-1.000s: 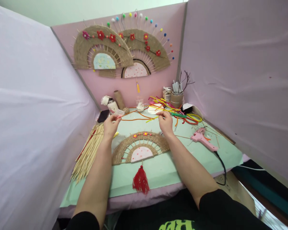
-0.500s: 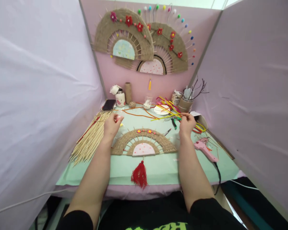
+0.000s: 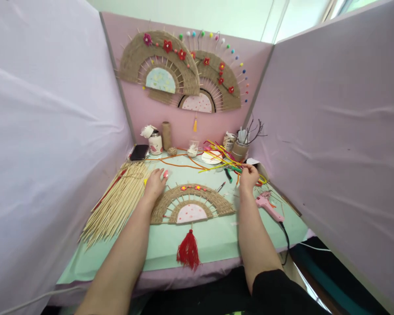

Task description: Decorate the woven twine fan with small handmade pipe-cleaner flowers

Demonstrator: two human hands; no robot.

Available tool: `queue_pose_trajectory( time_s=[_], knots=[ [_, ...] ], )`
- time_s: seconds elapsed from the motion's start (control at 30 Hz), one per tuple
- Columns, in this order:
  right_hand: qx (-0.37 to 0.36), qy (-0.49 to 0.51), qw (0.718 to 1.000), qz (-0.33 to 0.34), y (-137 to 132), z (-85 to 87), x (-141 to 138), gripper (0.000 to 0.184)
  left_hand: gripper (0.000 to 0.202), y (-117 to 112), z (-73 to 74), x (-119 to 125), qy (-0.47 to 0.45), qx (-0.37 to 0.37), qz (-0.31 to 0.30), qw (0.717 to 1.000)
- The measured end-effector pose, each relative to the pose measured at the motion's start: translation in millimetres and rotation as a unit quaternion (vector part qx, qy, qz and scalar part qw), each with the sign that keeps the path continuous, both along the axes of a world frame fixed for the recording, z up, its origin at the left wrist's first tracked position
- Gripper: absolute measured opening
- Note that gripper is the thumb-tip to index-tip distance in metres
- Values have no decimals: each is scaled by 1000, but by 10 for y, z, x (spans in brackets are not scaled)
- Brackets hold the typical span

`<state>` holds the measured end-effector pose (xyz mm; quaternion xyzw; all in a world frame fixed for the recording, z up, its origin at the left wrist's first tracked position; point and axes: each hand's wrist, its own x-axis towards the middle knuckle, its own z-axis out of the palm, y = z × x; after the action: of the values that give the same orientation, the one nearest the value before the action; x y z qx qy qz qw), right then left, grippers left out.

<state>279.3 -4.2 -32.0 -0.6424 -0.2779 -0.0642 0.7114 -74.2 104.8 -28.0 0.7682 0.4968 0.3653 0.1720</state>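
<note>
My left hand [image 3: 155, 184] is closed at the fingertips on a small clear plastic packet with something pink in it [image 3: 166, 173], just above the table. At the back right, my right hand [image 3: 249, 177] pinches at the ends of a heap of yellow, red and orange pipe cleaners [image 3: 216, 151]; how many are between the fingers is hidden. Between my forearms lies a twine-woven fan [image 3: 164, 202] with small flowers along its top and a spotted half-circle centre. A red tassel [image 3: 188, 250] hangs from its lower middle over the table's front edge.
Thin wooden sticks [image 3: 113, 205] lie in a large bundle at left, near a phone [image 3: 139, 152]. A pink glue gun [image 3: 269, 207] with a black cord lies at right. Green-handled pliers [image 3: 228, 175], a jar [image 3: 155, 143] and a tin of twigs [image 3: 240, 151] stand or lie towards the back.
The view has tilted up and shifted right. My left hand has lowered towards the table beside the fan, the pink packet still at its fingertips. My right hand stays at the pipe cleaners.
</note>
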Motion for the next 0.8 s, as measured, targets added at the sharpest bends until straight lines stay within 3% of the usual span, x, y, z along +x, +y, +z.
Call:
queue_pose_trajectory(
  time_s=[0.1,0.23,0.4,0.53,0.63,0.8],
  knots=[
    [3,10,999,-41,-43,17,-4,27,40,27,5,-99,30,31,12,999],
    [-7,2,998,-56,-186,0,-42,27,45,28,3,-281,135,44,96,985],
    [-34,-18,998,-53,-496,-42,-106,26,59,20,-5,-408,244,-66,127,959],
    [-60,-37,997,-43,-715,-22,-85,28,52,-5,55,-394,245,-104,112,957],
    [-75,-47,995,-47,-830,22,-31,30,52,-39,93,-365,216,-111,137,960],
    [-96,-46,993,-48,-941,123,60,32,51,-1,27,-367,205,-83,155,963]
  ],
)
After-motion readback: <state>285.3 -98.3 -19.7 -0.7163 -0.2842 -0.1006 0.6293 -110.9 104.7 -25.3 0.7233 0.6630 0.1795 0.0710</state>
